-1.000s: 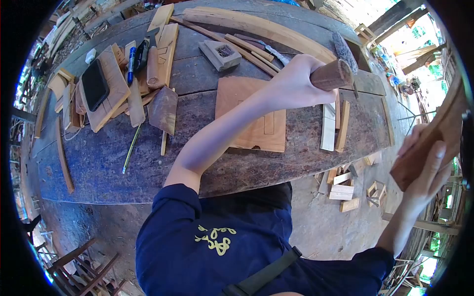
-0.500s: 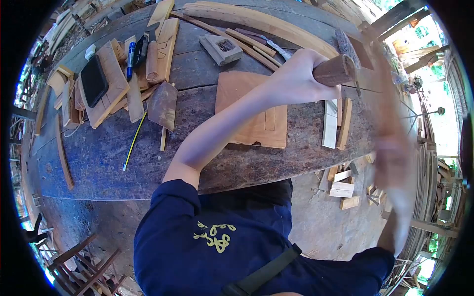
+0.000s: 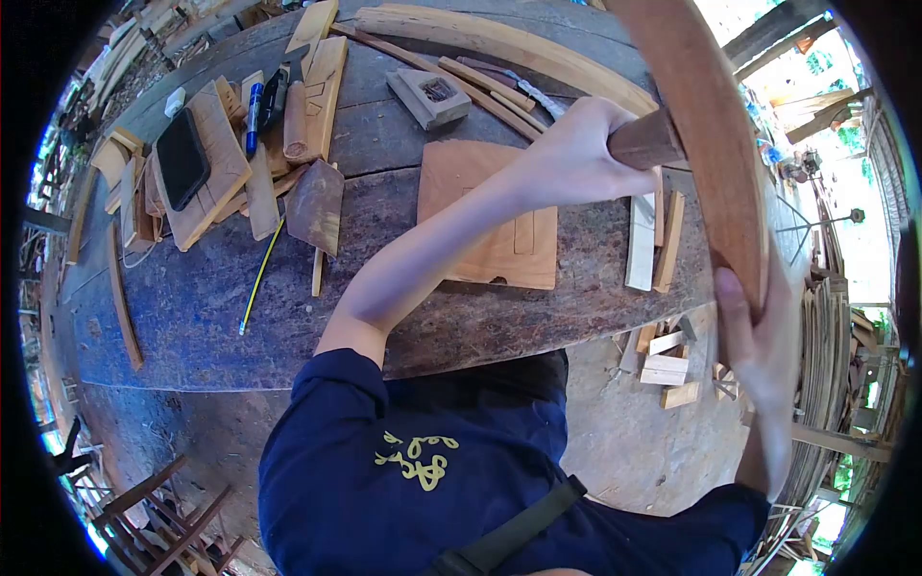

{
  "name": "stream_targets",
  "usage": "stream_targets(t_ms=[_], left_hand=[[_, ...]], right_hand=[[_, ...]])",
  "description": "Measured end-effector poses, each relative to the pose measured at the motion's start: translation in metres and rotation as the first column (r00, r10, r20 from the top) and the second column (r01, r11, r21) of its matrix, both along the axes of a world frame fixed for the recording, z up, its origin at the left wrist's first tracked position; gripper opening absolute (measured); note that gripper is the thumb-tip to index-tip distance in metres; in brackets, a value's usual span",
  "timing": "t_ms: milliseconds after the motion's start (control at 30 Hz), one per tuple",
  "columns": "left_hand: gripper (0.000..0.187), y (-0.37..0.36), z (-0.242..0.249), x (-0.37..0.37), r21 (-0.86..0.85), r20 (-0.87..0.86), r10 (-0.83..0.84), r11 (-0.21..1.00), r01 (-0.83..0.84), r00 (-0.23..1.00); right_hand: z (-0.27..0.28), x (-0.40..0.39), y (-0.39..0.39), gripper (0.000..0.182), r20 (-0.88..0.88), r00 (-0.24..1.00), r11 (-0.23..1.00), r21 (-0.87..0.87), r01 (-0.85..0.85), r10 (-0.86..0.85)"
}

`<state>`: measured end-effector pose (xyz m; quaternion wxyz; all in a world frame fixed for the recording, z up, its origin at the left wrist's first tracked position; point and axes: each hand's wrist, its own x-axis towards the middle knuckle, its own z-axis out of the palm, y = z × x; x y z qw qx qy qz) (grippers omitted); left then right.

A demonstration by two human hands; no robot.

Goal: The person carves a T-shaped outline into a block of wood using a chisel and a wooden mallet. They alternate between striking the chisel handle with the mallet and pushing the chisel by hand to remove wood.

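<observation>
My left hand (image 3: 586,154) is closed round a brown wooden handle (image 3: 645,141) above the right part of the bench. A large, long piece of brown wood (image 3: 715,125) is held in my right hand (image 3: 754,331), its fingers and thumb at the lower end. This wood rises to the top edge of the view and overlaps the handle's end; whether they touch I cannot tell. Below my left forearm lies a flat reddish board (image 3: 461,173) with pencilled rectangles. Beyond my left hand, whatever the handle is attached to is hidden.
On the bench (image 3: 403,326) lie a grey block with a hollow (image 3: 432,110), a phone (image 3: 182,158), a blue marker (image 3: 254,120), a yellow-green strip (image 3: 261,274) and a pale wood strip (image 3: 642,245). Wood offcuts (image 3: 665,368) sit below the bench's right edge.
The large wood and my right hand, blurred before, now show more clearly, with the wood further left over the handle's end. My left hand has hardly moved.
</observation>
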<state>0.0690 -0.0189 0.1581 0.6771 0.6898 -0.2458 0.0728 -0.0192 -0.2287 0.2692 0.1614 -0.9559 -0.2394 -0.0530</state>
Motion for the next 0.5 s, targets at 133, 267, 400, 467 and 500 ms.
stream_targets(t_ms=[133, 267, 400, 467, 500], left_hand=[[0.020, 0.000, 0.002, -0.001, -0.001, 0.029, 0.002, 1.000, -0.002, 1.000], [0.020, 0.003, 0.005, -0.004, 0.019, -0.012, -0.002, 1.000, 0.002, 1.000], [0.021, 0.000, -0.006, 0.003, 0.057, 0.047, 0.018, 0.998, -0.021, 0.999], [0.020, 0.000, 0.003, -0.002, 0.031, 0.013, 0.019, 0.999, -0.020, 1.000], [0.020, 0.000, 0.005, -0.006, 0.005, -0.036, 0.019, 1.000, -0.019, 0.999]], right_hand=[[0.008, 0.011, -0.030, 0.057, 0.308, 0.950, 0.985, 0.137, -0.100, 0.054], [0.034, 0.006, -0.047, 0.046, 0.037, 0.999, 0.744, 0.667, -0.048, 0.031], [0.001, -0.004, 0.000, 0.052, -0.216, 0.969, 0.984, 0.106, 0.141, -0.116], [0.022, -0.006, -0.001, 0.053, -0.214, 0.967, 0.988, 0.044, 0.148, -0.135], [0.026, -0.006, -0.004, 0.054, -0.225, 0.962, 0.988, -0.020, 0.155, -0.156]])
